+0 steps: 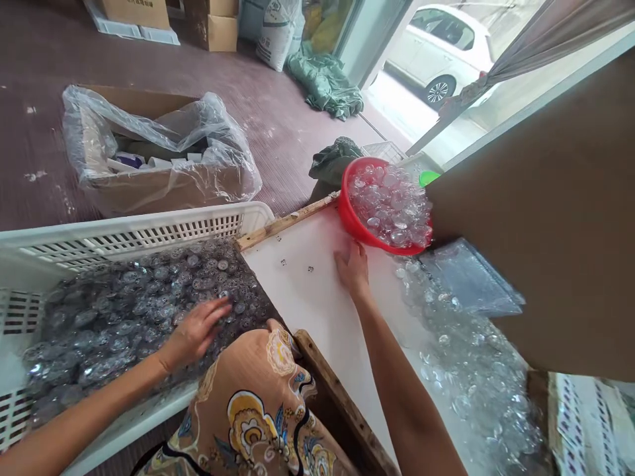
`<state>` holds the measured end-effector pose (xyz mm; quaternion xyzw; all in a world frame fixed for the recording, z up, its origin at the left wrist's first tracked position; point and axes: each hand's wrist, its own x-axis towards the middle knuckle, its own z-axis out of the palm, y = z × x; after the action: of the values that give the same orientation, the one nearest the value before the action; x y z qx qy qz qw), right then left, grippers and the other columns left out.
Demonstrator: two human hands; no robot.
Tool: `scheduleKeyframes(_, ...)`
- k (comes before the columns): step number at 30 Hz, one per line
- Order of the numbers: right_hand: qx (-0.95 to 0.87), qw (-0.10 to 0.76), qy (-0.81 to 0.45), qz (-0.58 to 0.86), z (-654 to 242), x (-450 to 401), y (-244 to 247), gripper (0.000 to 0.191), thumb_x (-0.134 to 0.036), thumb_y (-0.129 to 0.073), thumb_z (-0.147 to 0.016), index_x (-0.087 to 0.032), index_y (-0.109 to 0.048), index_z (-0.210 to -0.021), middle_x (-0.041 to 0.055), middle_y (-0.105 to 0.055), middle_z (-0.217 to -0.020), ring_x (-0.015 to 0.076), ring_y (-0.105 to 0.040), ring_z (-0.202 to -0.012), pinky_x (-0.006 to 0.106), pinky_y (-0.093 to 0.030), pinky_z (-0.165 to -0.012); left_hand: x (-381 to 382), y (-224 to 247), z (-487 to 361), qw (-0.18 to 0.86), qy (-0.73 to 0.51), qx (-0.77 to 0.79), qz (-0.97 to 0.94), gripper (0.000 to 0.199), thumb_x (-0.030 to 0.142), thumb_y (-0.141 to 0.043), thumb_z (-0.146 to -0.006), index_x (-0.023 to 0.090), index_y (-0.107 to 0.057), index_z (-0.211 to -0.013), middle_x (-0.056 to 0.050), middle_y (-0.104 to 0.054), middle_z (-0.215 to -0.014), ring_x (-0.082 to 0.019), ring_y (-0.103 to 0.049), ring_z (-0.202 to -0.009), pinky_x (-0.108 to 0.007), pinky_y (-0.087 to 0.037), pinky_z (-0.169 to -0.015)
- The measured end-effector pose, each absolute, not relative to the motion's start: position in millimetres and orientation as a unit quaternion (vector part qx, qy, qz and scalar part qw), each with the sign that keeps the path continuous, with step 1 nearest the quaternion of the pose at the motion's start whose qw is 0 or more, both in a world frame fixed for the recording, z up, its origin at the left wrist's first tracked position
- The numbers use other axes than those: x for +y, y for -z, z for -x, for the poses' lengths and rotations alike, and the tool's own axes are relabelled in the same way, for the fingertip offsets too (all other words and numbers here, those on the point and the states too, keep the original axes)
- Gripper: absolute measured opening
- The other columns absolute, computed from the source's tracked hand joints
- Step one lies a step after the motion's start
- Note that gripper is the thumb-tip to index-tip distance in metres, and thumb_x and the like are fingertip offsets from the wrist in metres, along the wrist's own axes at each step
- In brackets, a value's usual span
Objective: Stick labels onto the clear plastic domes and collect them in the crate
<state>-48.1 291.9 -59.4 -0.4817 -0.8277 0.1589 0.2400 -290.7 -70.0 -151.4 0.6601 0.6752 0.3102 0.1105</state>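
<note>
My left hand hovers over or rests lightly on a heap of small round pieces with dark markings, its fingers stretched out and holding nothing visible. The pieces fill a white slatted plastic crate on my left. On the white tabletop, my right hand is at the near side of a red plastic basin, its fingers apart; whether they touch the basin I cannot tell. Clear round plastic pieces are heaped in the basin, which looks tilted toward me.
Loose clear pieces cover the table's right side, near flat clear plastic bags. A wooden strip edges the table. Beyond the crate stands a lined cardboard box. A brown panel rises at right.
</note>
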Motion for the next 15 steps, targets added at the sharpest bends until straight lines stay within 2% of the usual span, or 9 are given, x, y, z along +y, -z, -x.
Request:
scheduleKeyframes(4, -0.874, 0.238, -0.186, 0.381, 61.1, 276.5, 63.7, 0.046, -0.043, -0.049, -0.092, -0.015, -0.057, -0.128, 0.0174, -0.056, -0.134, 0.0274, -0.049, -0.127, 0.048, -0.038, -0.110, -47.0, 166.7, 272.0, 0.150, -0.274, 0.636, -0.705, 0.046, 0.025, -0.047, -0.097, 0.029, -0.047, -0.143, -0.010, -0.049, -0.150, -0.026, -0.046, -0.136, -0.047, -0.039, -0.112)
scheduleKeyframes(7, -0.891, 0.240, -0.241, 0.302, 65.5, 254.7, 60.3, 0.055, -0.053, -0.047, -0.093, -0.016, -0.053, -0.134, 0.0171, -0.057, -0.131, 0.0266, -0.053, -0.124, 0.045, -0.042, -0.107, -31.2, 182.6, 261.1, 0.168, -0.238, 0.617, -0.731, 0.059, 0.031, -0.059, -0.091, 0.030, -0.041, -0.148, -0.011, -0.044, -0.154, -0.029, -0.039, -0.143, -0.051, -0.031, -0.116)
scheduleKeyframes(10, -0.922, 0.184, -0.232, 0.251, 69.3, 238.8, 57.8, 0.075, -0.062, -0.046, -0.091, -0.017, -0.035, -0.149, 0.0199, -0.041, -0.151, 0.0311, -0.037, -0.141, 0.052, -0.032, -0.114, -18.1, 197.6, 252.4, 0.171, -0.205, 0.615, -0.742, 0.066, 0.034, -0.064, -0.087, 0.032, -0.041, -0.149, -0.012, -0.039, -0.157, -0.033, -0.034, -0.146, -0.057, -0.024, -0.117)
scheduleKeyframes(12, -0.941, 0.135, -0.203, 0.233, 79.2, 231.6, 57.5, 0.083, -0.065, -0.047, -0.090, -0.018, -0.025, -0.155, 0.0198, -0.026, -0.160, 0.0336, -0.026, -0.148, 0.057, -0.024, -0.117, -10.3, 203.6, 251.0, 0.165, -0.183, 0.645, -0.724, 0.073, 0.043, -0.067, -0.084, 0.029, -0.040, -0.150, -0.015, -0.031, -0.161, -0.038, -0.023, -0.149, -0.062, -0.021, -0.116)
scheduleKeyframes(15, -0.952, 0.108, -0.183, 0.219, 106.9, 217.6, 57.5, 0.085, -0.067, -0.047, -0.089, -0.020, -0.022, -0.156, 0.0187, -0.025, -0.161, 0.0344, -0.023, -0.149, 0.059, -0.020, -0.118, -4.8, 207.1, 258.3, 0.144, -0.153, 0.704, -0.678, 0.073, 0.045, -0.070, -0.081, 0.024, -0.046, -0.147, -0.017, -0.024, -0.163, -0.044, -0.016, -0.149, -0.066, -0.013, -0.116)
